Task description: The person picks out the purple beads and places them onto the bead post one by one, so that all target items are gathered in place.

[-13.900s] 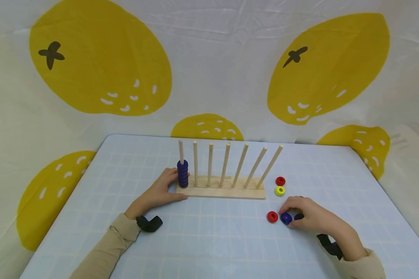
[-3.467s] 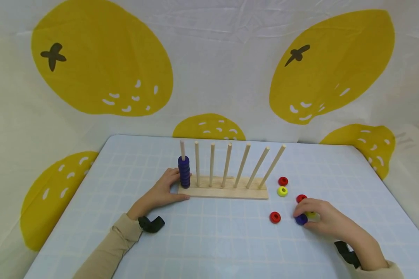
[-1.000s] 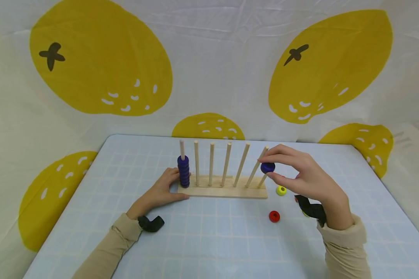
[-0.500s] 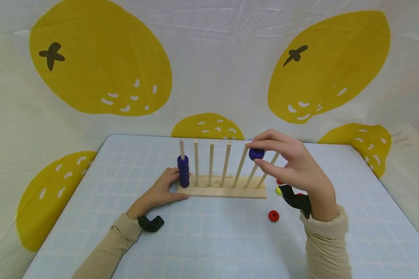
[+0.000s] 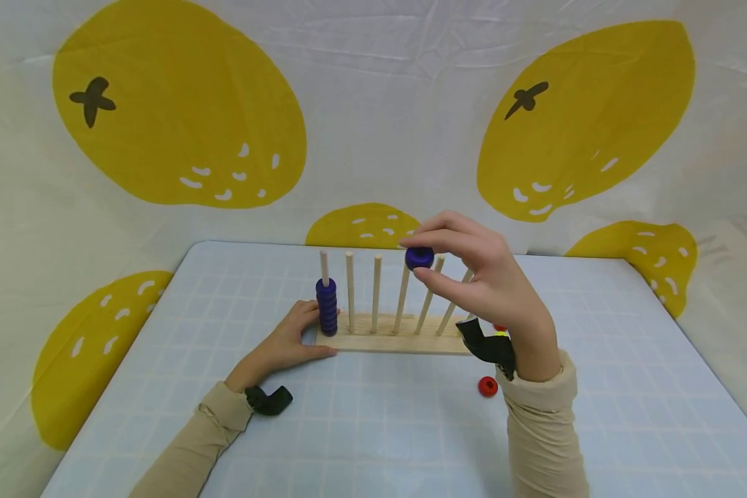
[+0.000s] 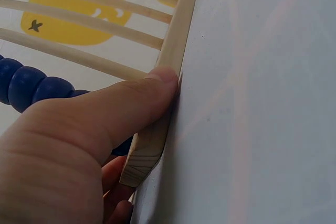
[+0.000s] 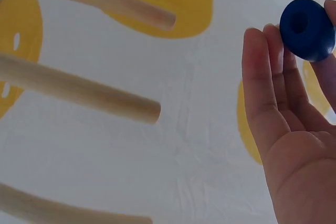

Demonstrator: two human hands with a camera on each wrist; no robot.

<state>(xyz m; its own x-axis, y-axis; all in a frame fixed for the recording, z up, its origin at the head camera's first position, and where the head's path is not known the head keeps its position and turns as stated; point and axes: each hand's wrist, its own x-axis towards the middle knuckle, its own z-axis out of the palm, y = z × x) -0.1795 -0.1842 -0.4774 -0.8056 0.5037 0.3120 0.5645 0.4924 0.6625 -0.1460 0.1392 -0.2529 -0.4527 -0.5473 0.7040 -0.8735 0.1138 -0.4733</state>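
Observation:
My right hand [image 5: 482,273] pinches a dark blue bead [image 5: 420,257] between thumb and fingers, in front of the upper part of a middle peg in the head view. The right wrist view shows the hole in this bead [image 7: 307,29]. A wooden peg stand [image 5: 404,342] has a row of upright pegs. Several matching blue beads [image 5: 326,308] are stacked on its leftmost peg; the other pegs carry none. My left hand [image 5: 289,339] grips the left end of the base, its thumb along the front edge in the left wrist view, fingers partly hidden behind.
On the table right of the stand lies a red bead [image 5: 488,386]. Another red bead [image 5: 501,327] and a yellow bead [image 5: 501,334] show partly behind the right wrist. A lemon-patterned sheet [image 5: 373,104] hangs at the table's far edge.
The blue stack has grown since the oldest frame. My right hand has picked another blue bead off the table, raised it and carried it left across the pegs. The left hand stays put.

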